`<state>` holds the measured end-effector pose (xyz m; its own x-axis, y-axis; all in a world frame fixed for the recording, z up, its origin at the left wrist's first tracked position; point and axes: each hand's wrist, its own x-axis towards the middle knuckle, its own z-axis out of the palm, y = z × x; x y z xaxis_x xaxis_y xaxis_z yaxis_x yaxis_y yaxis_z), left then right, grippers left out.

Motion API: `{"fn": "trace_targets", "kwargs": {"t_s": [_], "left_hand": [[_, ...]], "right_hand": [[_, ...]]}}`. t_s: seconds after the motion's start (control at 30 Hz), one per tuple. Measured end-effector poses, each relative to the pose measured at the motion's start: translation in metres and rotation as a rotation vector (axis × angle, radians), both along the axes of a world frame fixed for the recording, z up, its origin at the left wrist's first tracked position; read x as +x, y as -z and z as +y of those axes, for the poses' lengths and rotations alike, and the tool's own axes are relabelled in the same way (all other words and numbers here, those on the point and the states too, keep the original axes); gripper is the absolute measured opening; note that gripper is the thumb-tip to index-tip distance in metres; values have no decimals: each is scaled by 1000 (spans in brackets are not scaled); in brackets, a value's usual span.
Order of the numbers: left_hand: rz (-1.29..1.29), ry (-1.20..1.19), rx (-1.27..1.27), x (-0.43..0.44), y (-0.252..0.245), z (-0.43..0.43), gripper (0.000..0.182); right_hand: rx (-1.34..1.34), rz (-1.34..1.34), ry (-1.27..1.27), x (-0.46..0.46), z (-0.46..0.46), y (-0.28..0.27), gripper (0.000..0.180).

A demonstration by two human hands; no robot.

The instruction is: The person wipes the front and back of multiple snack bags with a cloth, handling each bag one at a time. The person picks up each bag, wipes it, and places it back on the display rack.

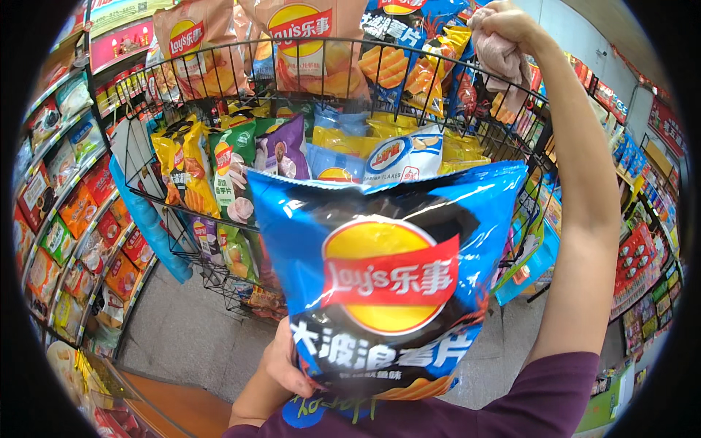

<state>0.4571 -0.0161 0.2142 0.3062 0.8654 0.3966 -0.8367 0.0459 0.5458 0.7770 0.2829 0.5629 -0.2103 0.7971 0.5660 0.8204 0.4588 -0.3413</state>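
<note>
My left hand grips the lower left side of a large blue and black bag of Lay's potato chips, held upright close in front of my chest. High at the upper right, my right hand is closed around a crumpled pinkish cloth. The cloth hangs by the right end of the top basket of a black wire rack. Behind the cloth, blue chip bags stand in that basket. The held bag hides part of the rack's lower baskets.
Peach-coloured Lay's bags fill the top basket's left part. Below stand a yellow bag, a green bag, a purple bag and a white shrimp flakes bag. Snack shelves curve along the left; more stocked shelves line the right.
</note>
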Motion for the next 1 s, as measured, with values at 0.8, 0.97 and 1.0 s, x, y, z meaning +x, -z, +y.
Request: {"fn": "trace_targets", "kwargs": {"t_s": [0.8, 0.97, 1.0], "left_hand": [[-23, -552, 78, 68, -11, 3, 106], [-45, -565, 99, 67, -4, -1, 103], [-56, -568, 105, 67, -2, -2, 103]], "right_hand": [[64, -954, 273, -51, 72, -3, 31], [-40, -947, 320, -55, 59, -8, 30], [-59, -948, 308, -55, 58, -8, 28]]}}
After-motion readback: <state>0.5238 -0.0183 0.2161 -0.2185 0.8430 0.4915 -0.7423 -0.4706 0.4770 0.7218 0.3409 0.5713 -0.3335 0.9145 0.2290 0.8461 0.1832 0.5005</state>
